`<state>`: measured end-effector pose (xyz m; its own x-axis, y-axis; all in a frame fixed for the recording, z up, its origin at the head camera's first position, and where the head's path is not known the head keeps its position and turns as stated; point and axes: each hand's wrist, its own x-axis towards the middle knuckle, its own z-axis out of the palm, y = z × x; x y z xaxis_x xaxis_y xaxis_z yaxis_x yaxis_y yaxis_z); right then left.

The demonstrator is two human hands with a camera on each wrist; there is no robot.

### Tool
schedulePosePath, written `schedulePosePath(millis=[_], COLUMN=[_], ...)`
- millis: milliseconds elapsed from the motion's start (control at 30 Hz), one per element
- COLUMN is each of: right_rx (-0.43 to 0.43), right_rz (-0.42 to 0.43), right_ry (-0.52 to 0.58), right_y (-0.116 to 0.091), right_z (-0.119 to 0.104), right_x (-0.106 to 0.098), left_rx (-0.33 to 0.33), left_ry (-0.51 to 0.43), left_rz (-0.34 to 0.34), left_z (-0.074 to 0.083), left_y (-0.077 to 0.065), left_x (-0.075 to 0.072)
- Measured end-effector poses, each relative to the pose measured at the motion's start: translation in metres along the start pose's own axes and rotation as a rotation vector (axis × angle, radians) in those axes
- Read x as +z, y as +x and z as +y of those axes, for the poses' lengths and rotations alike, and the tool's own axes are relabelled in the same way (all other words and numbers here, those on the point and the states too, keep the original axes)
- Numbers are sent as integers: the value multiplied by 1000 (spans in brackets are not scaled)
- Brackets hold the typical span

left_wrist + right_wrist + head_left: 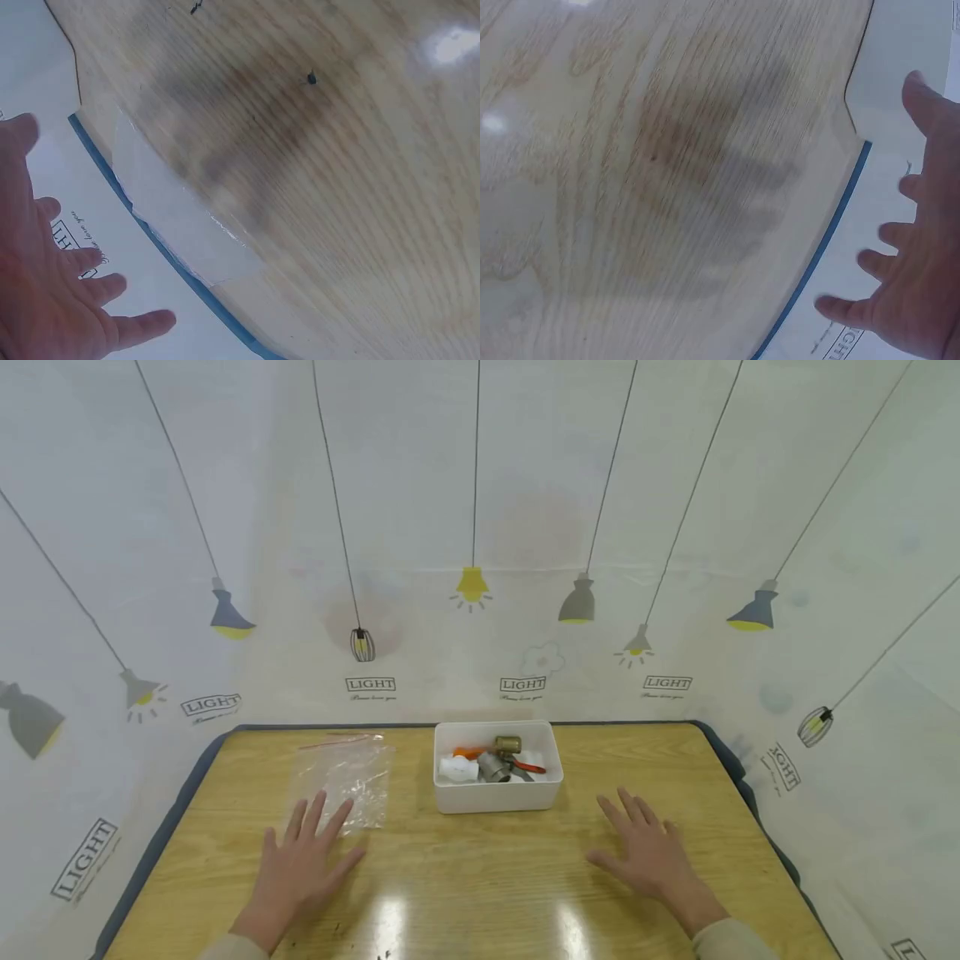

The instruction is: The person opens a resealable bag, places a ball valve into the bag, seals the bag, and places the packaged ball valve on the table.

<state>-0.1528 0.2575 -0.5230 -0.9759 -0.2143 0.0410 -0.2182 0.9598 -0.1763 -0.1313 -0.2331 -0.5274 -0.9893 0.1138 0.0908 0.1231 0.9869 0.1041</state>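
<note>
My left hand (300, 864) is held over the table with its fingers spread, nothing in its grasp. Its fingertips overlap the near edge of a clear zip bag (341, 777) that lies flat; the left wrist view also has the bag (180, 217) beyond the hand. On the other side, my right hand (648, 856) is held over the table too, fingers apart and holding nothing. Between and beyond the hands stands a white plastic bin (495, 797). Inside it are a white pipe fitting (459, 768), a grey fitting (493, 767), a brass-coloured fitting (507, 744) and orange-red handled pieces.
The wooden table (480, 868) has a dark blue edge (172, 802) along its sides and back. A pale wall covering (420, 527) printed with lamps rises behind and at both sides. Small dark marks (311, 78) dot the tabletop near me.
</note>
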Motion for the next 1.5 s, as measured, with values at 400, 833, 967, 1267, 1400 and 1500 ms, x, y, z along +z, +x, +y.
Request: schedulePosePath(millis=[400, 833, 967, 1267, 1400, 1500], right_rx=[-194, -416, -456, -461, -458, -450], right_rz=[-61, 26, 29, -55, -44, -44], right_ry=[19, -15, -25, -35, -17, -11], right_y=[11, 34, 36, 38, 39, 39], right_z=[-47, -104, -117, -131, -132, -133], right_x=[14, 38, 42, 45, 46, 46], left_rx=[-17, -50, -87, -131, -139, -143], left_ry=[-70, -111, -105, -99, -95, -97], left_rz=[-135, -83, -94, -136, -158, -162], left_z=[-5, 6, 8, 10, 11, 12], left_y=[26, 65, 72, 83, 86, 87], left_x=[2, 19, 24, 29, 32, 36])
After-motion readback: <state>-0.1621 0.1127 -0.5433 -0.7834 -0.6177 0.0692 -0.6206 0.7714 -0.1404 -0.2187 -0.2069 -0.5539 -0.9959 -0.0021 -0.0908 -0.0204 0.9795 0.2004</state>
